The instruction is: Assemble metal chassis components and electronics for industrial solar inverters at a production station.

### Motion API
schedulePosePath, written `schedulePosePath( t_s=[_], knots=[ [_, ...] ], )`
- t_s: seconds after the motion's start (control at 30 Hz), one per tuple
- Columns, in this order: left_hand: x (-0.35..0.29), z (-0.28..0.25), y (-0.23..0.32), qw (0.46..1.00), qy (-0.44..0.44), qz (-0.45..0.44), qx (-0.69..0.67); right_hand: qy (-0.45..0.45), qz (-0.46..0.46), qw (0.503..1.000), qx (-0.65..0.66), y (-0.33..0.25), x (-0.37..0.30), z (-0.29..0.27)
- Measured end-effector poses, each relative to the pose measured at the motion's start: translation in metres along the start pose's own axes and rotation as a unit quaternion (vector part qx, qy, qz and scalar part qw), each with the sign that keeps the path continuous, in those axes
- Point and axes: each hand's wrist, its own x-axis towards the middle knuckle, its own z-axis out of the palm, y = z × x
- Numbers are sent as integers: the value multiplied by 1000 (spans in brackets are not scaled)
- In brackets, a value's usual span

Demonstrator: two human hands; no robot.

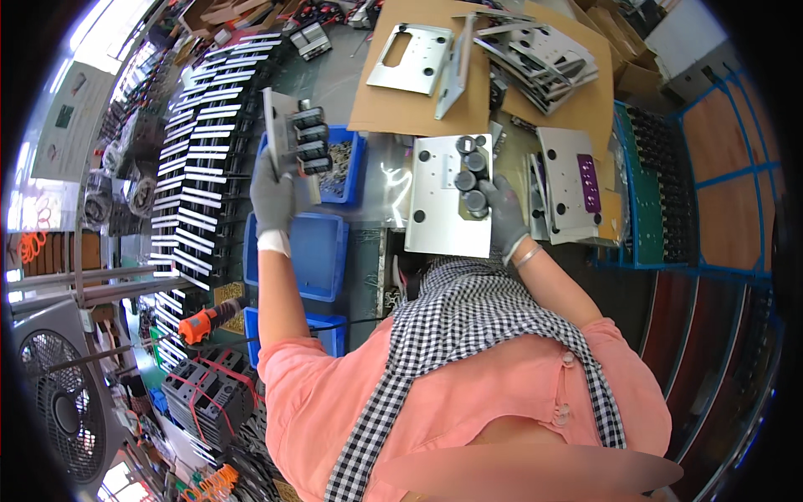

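Note:
My left hand (pixel 274 201), in a grey glove, is closed round the lower end of a silver metal panel (pixel 278 117). That panel stands on edge in the air, with several black cylinders (pixel 312 138) jutting from its right side. In front of my body lies a flat silver metal plate (pixel 435 213) with black round spots and a cluster of black cylinders (pixel 470 180) near its right edge. My right hand (pixel 506 213), also gloved in grey, grips this plate at its right edge, fingers against the cylinders. Its fingertips are partly hidden.
Blue bins (pixel 297 251) stand left of the plate, one with small metal parts. Cut-out metal plates (pixel 410 58) lie on cardboard (pixel 376 109) at the back. A panel with a purple strip (pixel 569 180) sits at right. An orange power tool (pixel 196 326) is at lower left.

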Motion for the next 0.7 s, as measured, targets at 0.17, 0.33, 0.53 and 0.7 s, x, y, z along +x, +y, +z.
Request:
schedulePosePath(
  t_s=[0.17, 0.33, 0.53, 0.7],
  knots=[
    [-78, 62, 106, 967, -20, 248, 48, 54, 21, 998, 3, -23, -10, -17],
    [-77, 105, 167, 766, -97, 631, 72, -94, 103, 983, 120, -48, -40, -83],
    [-75, 171, 214, 674, -132, 727, 11, -137, -104, 980, -96, -48, -77, -139],
    [-122, 219, 236, 709, -153, 689, -15, -123, 123, 937, 302, -27, -114, -174]
  ],
)
